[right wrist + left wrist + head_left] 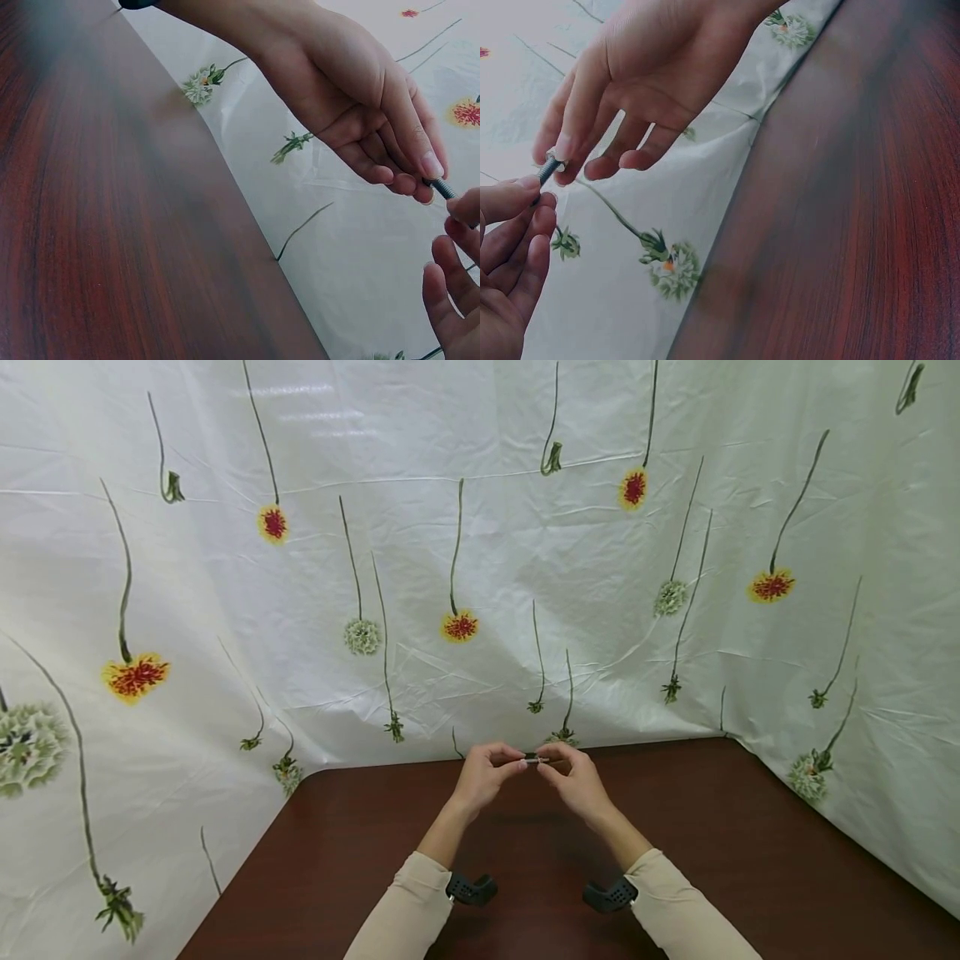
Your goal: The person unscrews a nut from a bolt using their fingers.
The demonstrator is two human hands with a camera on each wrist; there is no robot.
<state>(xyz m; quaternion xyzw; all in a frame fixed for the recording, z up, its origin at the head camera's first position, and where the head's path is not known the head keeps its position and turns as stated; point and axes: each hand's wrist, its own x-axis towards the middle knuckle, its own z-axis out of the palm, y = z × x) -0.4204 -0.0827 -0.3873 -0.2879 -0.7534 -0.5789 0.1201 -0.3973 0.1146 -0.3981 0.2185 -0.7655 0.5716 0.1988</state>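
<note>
Both hands meet over the far part of the table around a small grey threaded bolt. My left hand pinches one end of it between thumb and forefinger. At the other end, thumb and fingers of my right hand pinch a silvery nut-like piece, largely covered by the fingertips. A short length of dark thread shows between the two hands, also in the right wrist view, where the bolt slants downward to the right. The remaining fingers of both hands are loosely bent.
A dark reddish-brown wooden table lies beneath the hands. Behind it and along its sides hangs a white sheet printed with flowers and stems. A black wrist device sits on the left wrist, another black wrist device on the right.
</note>
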